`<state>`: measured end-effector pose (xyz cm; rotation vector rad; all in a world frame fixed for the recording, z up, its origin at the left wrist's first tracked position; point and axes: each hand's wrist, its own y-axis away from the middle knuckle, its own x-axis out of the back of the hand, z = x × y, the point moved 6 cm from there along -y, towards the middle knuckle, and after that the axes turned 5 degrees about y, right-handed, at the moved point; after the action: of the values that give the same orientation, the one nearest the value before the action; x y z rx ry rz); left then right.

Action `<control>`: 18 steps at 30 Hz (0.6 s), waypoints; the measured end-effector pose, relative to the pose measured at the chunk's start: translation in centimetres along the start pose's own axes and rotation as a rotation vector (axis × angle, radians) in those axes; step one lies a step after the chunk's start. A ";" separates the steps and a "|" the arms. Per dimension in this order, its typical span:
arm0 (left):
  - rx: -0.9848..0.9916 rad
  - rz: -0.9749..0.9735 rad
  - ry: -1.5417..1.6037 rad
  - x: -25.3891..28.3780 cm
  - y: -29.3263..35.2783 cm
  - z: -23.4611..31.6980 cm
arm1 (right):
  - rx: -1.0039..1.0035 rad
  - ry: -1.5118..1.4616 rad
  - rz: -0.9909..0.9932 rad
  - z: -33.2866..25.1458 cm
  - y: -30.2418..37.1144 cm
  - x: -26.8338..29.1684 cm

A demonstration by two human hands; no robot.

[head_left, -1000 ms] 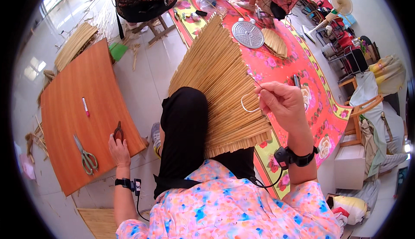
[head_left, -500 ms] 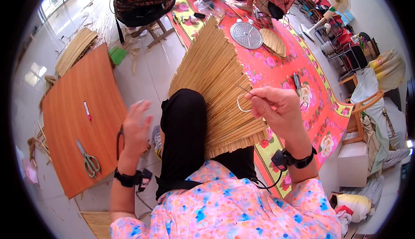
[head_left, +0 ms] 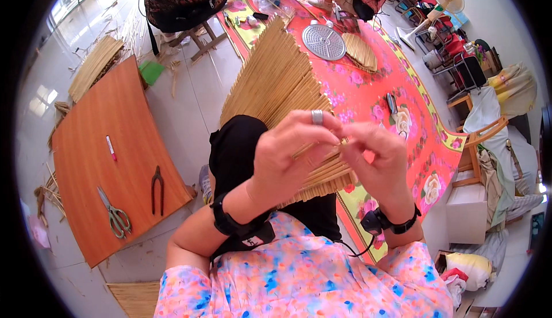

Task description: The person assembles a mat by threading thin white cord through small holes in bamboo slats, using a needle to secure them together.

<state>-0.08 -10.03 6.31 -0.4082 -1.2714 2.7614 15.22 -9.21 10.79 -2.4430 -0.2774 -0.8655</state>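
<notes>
A fan-shaped panel of straw stalks (head_left: 273, 79) with a stepped, jagged edge lies across my lap. Above its right edge my two hands meet fingertip to fingertip. My left hand (head_left: 293, 151), wearing a wide silver ring (head_left: 317, 117), pinches at the meeting point; what it holds is hidden. My right hand (head_left: 378, 154) is closed too, thumb against forefinger. The thin needle with white thread seen in it half a second ago is now covered by the fingers. The panel's lower right part is partly hidden behind the hands.
An orange-brown board (head_left: 115, 163) on my left bears scissors (head_left: 118, 217), dark pliers (head_left: 157, 188) and a marker (head_left: 111, 147). A red floral mat (head_left: 368, 99) to the right carries a perforated metal disc (head_left: 324, 42), a smaller straw panel (head_left: 360, 52) and a dark-handled tool (head_left: 391, 104). Other people sit beyond.
My left hand has swung right from beside the board to meet my right hand, uncovering the pliers. My right hand has shifted slightly, and the needle and thread have gone from sight.
</notes>
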 end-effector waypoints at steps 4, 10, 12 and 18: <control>0.315 0.099 0.422 1.3 0.5 -2.0 | -0.350 0.100 0.113 3.9 -0.6 0.5; 0.384 -0.090 -0.182 6.6 -0.2 1.3 | -0.484 0.049 -0.047 8.6 -1.2 -1.1; 0.419 -0.021 -0.413 11.7 0.2 3.9 | -0.510 -0.011 -0.054 8.9 -1.0 -1.2; 0.254 0.804 -0.750 45.7 6.9 19.8 | -0.509 -0.075 -0.092 10.0 -0.5 -0.8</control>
<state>-49.13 -21.06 3.88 0.2435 -0.9253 3.9445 19.66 -3.31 3.92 -2.9572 -0.2169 -0.9802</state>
